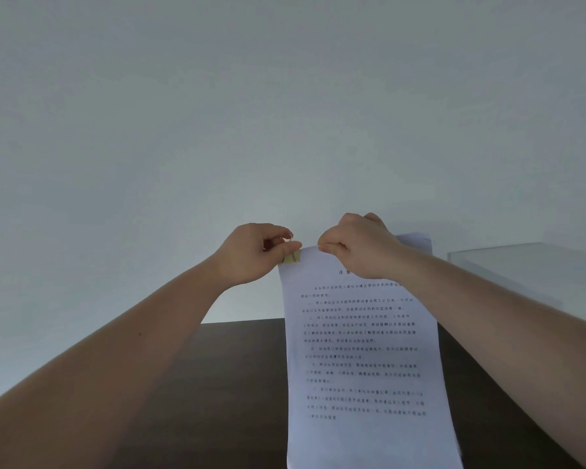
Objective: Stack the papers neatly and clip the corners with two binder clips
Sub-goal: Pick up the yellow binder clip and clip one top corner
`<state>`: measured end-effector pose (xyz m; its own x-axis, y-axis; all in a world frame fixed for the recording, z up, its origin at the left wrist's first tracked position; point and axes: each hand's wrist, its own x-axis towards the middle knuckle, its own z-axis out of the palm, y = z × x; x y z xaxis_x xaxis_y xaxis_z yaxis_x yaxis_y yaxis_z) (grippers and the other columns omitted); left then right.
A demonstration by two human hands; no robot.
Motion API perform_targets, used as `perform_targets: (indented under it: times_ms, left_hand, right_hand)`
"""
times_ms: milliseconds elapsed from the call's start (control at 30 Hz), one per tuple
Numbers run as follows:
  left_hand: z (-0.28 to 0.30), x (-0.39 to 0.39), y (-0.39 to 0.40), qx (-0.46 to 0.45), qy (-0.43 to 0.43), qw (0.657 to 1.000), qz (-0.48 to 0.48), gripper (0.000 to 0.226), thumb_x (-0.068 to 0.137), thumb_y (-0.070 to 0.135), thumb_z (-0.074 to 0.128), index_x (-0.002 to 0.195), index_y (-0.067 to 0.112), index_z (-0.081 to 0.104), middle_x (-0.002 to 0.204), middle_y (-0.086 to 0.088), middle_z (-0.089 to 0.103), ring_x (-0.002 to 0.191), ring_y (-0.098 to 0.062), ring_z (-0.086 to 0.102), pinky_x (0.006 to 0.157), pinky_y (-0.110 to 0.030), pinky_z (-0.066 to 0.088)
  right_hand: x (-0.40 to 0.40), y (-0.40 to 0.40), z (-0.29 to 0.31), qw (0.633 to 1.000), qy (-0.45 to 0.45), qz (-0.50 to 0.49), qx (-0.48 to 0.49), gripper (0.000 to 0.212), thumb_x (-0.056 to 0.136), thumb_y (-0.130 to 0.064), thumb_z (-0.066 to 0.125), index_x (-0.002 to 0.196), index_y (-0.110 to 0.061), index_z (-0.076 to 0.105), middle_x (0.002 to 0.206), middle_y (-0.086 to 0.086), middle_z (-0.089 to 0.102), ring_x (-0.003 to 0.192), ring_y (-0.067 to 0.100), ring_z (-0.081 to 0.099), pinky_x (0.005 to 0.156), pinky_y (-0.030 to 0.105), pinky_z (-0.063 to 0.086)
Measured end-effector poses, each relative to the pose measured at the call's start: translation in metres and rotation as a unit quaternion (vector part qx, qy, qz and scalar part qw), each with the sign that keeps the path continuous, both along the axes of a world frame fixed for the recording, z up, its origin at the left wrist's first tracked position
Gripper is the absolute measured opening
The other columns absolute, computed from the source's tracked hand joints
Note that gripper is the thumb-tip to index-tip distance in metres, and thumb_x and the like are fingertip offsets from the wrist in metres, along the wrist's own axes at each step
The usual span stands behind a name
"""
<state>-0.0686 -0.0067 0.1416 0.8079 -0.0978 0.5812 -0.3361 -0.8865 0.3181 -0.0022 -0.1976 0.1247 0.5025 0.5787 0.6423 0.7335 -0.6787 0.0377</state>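
Note:
A stack of white printed papers [362, 350] hangs upright in front of me, held up above the dark table. My left hand [251, 253] pinches a small yellowish binder clip [292, 258] that sits on the stack's top left corner, its wire handles between my fingers. My right hand [359, 247] grips the top edge of the papers near the middle, fingers closed over the sheets. The top right corner shows behind that hand. No second clip is visible.
A dark brown table [244, 367] lies below the papers. A pale grey box or ledge [521, 265] stands at the right. A plain light wall fills the upper view.

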Motion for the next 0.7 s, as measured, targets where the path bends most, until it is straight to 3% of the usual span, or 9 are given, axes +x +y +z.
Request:
perform_targets:
  times_ms: [67,133,267,400,500,600,700]
  left_hand:
    - [-0.004,0.001,0.004,-0.018,-0.001,0.999,-0.037,0.050,0.083,0.030,0.070,0.129,0.018,0.057,0.116,0.009,0.060,0.104,-0.008,0.059,0.093,-0.017,0.046]
    - [-0.010,0.002,0.009,0.048,-0.050,0.996,-0.048,0.070,0.074,0.030,0.079,0.137,0.019,0.050,0.133,0.016,0.048,0.121,-0.002,0.050,0.102,-0.018,0.039]
    - [-0.019,0.008,0.014,0.093,-0.138,0.985,-0.045,0.048,0.074,0.024,0.080,0.117,0.007,0.067,0.134,0.001,0.059,0.122,0.001,0.047,0.100,-0.004,0.031]
    - [-0.022,0.007,0.013,0.091,-0.112,0.989,-0.030,0.055,0.073,0.028,0.080,0.123,0.012,0.064,0.134,0.003,0.060,0.125,-0.007,0.052,0.108,-0.020,0.035]
    - [-0.021,0.008,0.009,0.037,-0.082,0.996,-0.016,0.040,0.078,0.028,0.075,0.116,0.015,0.068,0.117,0.010,0.065,0.111,-0.004,0.056,0.100,-0.019,0.039]
    - [-0.020,0.009,0.007,-0.026,-0.044,0.998,-0.024,0.022,0.083,0.023,0.071,0.103,0.015,0.071,0.094,0.015,0.065,0.096,-0.014,0.064,0.084,-0.016,0.044]
    - [-0.022,0.008,0.006,-0.093,-0.026,0.994,-0.054,0.017,0.086,0.014,0.067,0.102,0.016,0.071,0.097,0.009,0.069,0.096,-0.016,0.065,0.077,-0.009,0.046]
  right_hand:
    - [0.000,0.000,0.000,1.000,0.002,0.002,0.007,0.041,0.099,-0.015,0.039,0.058,-0.020,0.037,0.050,-0.006,0.034,0.082,0.017,0.037,0.078,0.029,0.022]
    - [0.000,-0.001,0.004,1.000,0.003,0.006,0.014,0.038,0.100,-0.019,0.039,0.062,-0.019,0.042,0.053,-0.006,0.036,0.086,0.018,0.040,0.079,0.029,0.022]
    - [-0.003,0.000,0.009,1.000,-0.007,0.020,0.006,0.038,0.099,-0.020,0.040,0.062,-0.020,0.042,0.053,-0.006,0.035,0.091,0.020,0.043,0.080,0.030,0.023]
    - [-0.003,0.002,0.007,1.000,-0.013,0.018,0.003,0.041,0.099,-0.023,0.040,0.059,-0.021,0.042,0.053,-0.007,0.037,0.091,0.018,0.043,0.079,0.029,0.021]
    - [-0.001,0.002,0.005,1.000,-0.016,0.023,0.006,0.036,0.100,-0.025,0.039,0.066,-0.015,0.047,0.053,-0.006,0.038,0.092,0.019,0.045,0.078,0.029,0.021]
    - [-0.002,0.002,0.006,0.999,-0.017,0.027,0.012,0.036,0.100,-0.025,0.038,0.069,-0.012,0.050,0.053,-0.006,0.038,0.090,0.019,0.044,0.079,0.029,0.023]
    - [-0.001,0.002,0.007,1.000,-0.015,0.020,0.007,0.036,0.101,-0.025,0.037,0.071,-0.010,0.053,0.053,-0.007,0.040,0.088,0.018,0.043,0.080,0.030,0.023]
